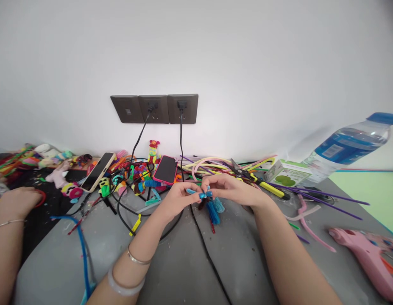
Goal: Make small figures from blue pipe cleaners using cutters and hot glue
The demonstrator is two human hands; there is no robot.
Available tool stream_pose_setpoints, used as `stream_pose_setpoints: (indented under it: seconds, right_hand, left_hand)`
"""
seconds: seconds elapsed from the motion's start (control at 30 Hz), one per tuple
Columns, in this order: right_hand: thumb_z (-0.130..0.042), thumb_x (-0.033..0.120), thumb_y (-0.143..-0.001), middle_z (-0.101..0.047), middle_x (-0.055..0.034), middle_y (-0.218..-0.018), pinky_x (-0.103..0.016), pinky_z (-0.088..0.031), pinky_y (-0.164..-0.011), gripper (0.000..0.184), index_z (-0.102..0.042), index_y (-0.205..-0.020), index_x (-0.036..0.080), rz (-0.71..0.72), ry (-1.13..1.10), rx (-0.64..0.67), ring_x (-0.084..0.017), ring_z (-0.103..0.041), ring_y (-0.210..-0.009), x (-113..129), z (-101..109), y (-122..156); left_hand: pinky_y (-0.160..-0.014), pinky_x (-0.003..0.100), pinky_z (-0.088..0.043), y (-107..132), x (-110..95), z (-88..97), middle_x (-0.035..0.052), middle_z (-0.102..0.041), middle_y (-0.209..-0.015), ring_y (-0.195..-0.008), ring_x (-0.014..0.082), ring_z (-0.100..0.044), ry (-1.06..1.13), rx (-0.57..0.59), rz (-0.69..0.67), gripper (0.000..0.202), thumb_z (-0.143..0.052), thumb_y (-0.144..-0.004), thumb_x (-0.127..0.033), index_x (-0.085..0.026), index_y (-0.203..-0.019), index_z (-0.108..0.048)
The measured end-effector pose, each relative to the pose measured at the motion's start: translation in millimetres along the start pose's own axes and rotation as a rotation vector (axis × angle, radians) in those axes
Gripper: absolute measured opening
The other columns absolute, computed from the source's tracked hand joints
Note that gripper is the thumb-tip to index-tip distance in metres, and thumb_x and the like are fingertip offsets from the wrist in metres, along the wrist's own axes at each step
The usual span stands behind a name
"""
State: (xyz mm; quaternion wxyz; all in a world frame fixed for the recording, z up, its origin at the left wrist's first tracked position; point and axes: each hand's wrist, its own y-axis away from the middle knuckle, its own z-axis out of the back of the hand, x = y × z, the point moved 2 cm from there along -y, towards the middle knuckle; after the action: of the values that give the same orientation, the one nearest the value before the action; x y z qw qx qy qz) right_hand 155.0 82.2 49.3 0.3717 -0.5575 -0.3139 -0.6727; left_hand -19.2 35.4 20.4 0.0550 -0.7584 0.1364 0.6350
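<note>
Both of my hands meet above the grey table (234, 254), fingertips almost touching. Pinched between them is a small blue bow (205, 195) that looks bent from fuzzy pipe cleaner. My left hand (179, 199) grips its left loop, and my right hand (226, 189) closes on its right side. Just below the bow are blue tufts (213, 212), one darker and one lighter; whether they are joined to it I cannot tell. A red glittery stem tip shows under the tufts. My fingers partly cover the bow.
Pipe cleaners and a phone (165, 169) lie behind my hands, with yellow-handled pliers (263, 183) to the right. A pink glue gun (368, 258), a box (288, 173) and a water bottle (349, 146) stand farther right. Black cords (204, 250) cross the table. Another person's hand (20, 205) is at left.
</note>
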Motion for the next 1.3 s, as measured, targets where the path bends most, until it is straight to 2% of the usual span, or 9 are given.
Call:
stream_pose_setpoints:
  seconds: [0.2,0.33,0.53,0.63,0.7,0.8,1.0,1.13,1.3]
  right_hand:
    - [-0.060,0.050,-0.092,-0.055,-0.0017,-0.084,-0.025,-0.039,-0.069,0.035,-0.060,-0.087,0.016,0.023,0.010,0.056,-0.013,-0.048,-0.074,-0.3,-0.1,1.1]
    - [-0.061,0.049,-0.092,-0.056,-0.0012,-0.082,-0.025,-0.039,-0.067,0.033,-0.059,-0.088,0.016,0.019,-0.019,0.023,-0.013,-0.049,-0.072,-3.1,0.5,0.1]
    - [-0.069,0.045,-0.086,-0.057,-0.0008,-0.084,-0.026,-0.042,-0.070,0.030,-0.060,-0.085,0.017,0.128,-0.068,-0.223,-0.013,-0.051,-0.073,0.2,6.5,-0.1]
    - [-0.072,0.044,-0.084,-0.060,-0.0033,-0.088,-0.028,-0.045,-0.073,0.028,-0.062,-0.084,0.018,0.206,-0.084,-0.368,-0.015,-0.055,-0.081,1.7,11.0,0.9]
    - [-0.074,0.042,-0.083,-0.062,-0.0045,-0.090,-0.029,-0.046,-0.073,0.026,-0.064,-0.083,0.018,0.245,-0.071,-0.419,-0.016,-0.057,-0.082,-0.4,13.2,0.4]
    - [-0.076,0.041,-0.080,-0.062,-0.0042,-0.085,-0.029,-0.048,-0.069,0.026,-0.066,-0.080,0.017,0.268,-0.053,-0.375,-0.016,-0.057,-0.078,-7.7,13.8,-3.2]
    - [-0.075,0.036,-0.082,-0.065,-0.0043,-0.082,-0.030,-0.048,-0.071,0.020,-0.069,-0.079,0.018,0.286,-0.019,-0.352,-0.016,-0.060,-0.079,-15.0,13.8,-6.3]
    - [-0.072,0.040,-0.084,-0.066,-0.0052,-0.085,-0.031,-0.049,-0.073,0.022,-0.070,-0.084,0.018,0.255,-0.002,-0.351,-0.017,-0.061,-0.080,-13.2,14.6,-3.9]
    - [-0.069,0.042,-0.086,-0.065,-0.0042,-0.082,-0.030,-0.049,-0.070,0.024,-0.068,-0.084,0.018,0.195,0.038,-0.323,-0.016,-0.059,-0.076,-13.3,10.6,-5.4]
  left_hand:
    - [-0.060,0.024,-0.040,0.6,2.6,-1.7,0.0024,-0.065,-0.063,-0.058,0.0113,-0.055,0.007,-0.017,0.080,0.036,-0.087,-0.057,-0.041,-0.012,-0.070,-0.070]
    - [-0.058,0.023,-0.037,-0.6,5.8,-2.0,0.0021,-0.064,-0.061,-0.058,0.0101,-0.054,0.067,-0.038,0.114,0.037,-0.086,-0.059,-0.042,-0.012,-0.072,-0.070]
    - [-0.054,0.022,-0.035,0.5,6.3,-1.5,-0.0011,-0.060,-0.062,-0.054,0.0080,-0.051,0.127,-0.110,0.135,0.040,-0.086,-0.057,-0.037,-0.012,-0.083,-0.069]
    - [-0.051,0.021,-0.036,1.6,7.4,-3.4,-0.0007,-0.061,-0.062,-0.053,0.0076,-0.051,0.046,-0.080,0.124,0.037,-0.085,-0.060,-0.037,-0.012,-0.081,-0.069]
    - [-0.054,0.022,-0.042,1.8,9.0,-5.0,0.0037,-0.067,-0.069,-0.060,0.0111,-0.059,0.030,-0.044,0.109,0.039,-0.084,-0.062,-0.040,-0.011,-0.084,-0.071]
    - [-0.061,0.024,-0.049,1.1,11.2,-5.3,0.0097,-0.073,-0.084,-0.070,0.0149,-0.066,0.060,-0.032,0.091,0.044,-0.083,-0.064,-0.044,-0.011,-0.091,-0.073]
    - [-0.050,0.020,-0.046,-0.1,11.8,-2.6,0.0075,-0.073,-0.081,-0.059,0.0107,-0.062,0.047,-0.056,0.074,0.043,-0.082,-0.067,-0.046,-0.012,-0.092,-0.071]
    - [-0.060,0.022,-0.053,0.9,12.6,-5.0,0.0117,-0.075,-0.093,-0.070,0.0152,-0.071,0.075,-0.021,0.078,0.045,-0.083,-0.066,-0.048,-0.012,-0.091,-0.070]
    - [-0.064,0.022,-0.055,1.2,10.8,-6.5,0.0102,-0.075,-0.096,-0.075,0.0171,-0.074,0.176,-0.113,0.058,0.048,-0.087,-0.063,-0.047,-0.013,-0.091,-0.069]
